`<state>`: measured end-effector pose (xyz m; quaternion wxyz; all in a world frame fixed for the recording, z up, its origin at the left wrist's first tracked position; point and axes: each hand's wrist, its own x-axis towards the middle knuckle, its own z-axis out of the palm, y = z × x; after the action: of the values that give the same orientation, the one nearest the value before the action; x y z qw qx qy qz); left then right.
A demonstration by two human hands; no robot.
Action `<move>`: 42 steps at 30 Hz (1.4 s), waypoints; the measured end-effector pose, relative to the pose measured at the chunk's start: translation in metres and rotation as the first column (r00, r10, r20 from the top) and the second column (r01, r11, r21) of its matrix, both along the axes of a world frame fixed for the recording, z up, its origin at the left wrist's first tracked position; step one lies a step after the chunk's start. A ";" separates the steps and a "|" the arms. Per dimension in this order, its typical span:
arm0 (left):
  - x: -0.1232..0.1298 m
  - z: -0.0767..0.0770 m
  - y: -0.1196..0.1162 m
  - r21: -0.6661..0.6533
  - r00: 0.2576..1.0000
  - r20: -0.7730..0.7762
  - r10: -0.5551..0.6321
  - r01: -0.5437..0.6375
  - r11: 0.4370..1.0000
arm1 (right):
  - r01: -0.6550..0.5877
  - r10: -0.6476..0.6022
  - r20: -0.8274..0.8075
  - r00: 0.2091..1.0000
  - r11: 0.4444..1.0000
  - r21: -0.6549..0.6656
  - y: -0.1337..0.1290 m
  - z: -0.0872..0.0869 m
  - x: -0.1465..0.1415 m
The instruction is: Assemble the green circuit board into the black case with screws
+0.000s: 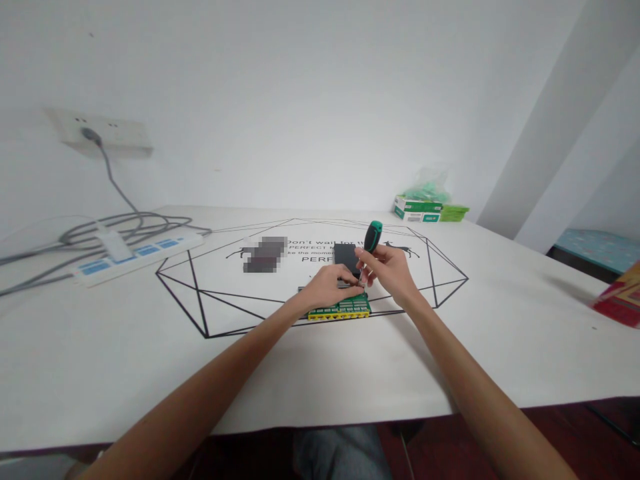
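Observation:
A green circuit board (354, 304) with a yellow strip along its near edge lies flat on the table in front of me. My right hand (390, 270) is closed around a screwdriver (373, 237) with a green and black handle, held nearly upright with its tip down at the board's far right part. Over the board's upper left side lies my left hand (327, 288). Its thumb and forefinger come together beside the screwdriver's tip, and what they pinch is too small to make out. Just behind the hands is a flat black box-like thing (345, 257), partly covered by my right fingers.
A power strip (140, 257) with looped grey cables lies on the left, below a wall socket (100, 130). Green and white boxes (417, 208) with a plastic bag stand at the back right. A blurred-out dark item (265, 255) lies left of the board. A red package (620, 297) is at the right edge.

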<state>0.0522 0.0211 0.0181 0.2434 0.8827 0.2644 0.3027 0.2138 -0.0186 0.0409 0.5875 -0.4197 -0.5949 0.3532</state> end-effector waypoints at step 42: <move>-0.077 0.025 0.048 0.222 0.786 -0.416 0.457 -0.399 0.890 | 0.052 -0.052 -0.055 0.997 0.999 0.000 -0.006 0.006 -0.001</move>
<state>-0.0251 0.0687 0.0433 0.0446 0.8586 0.4885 0.1490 0.2125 -0.0245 0.0470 0.6128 -0.4248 -0.5677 0.3490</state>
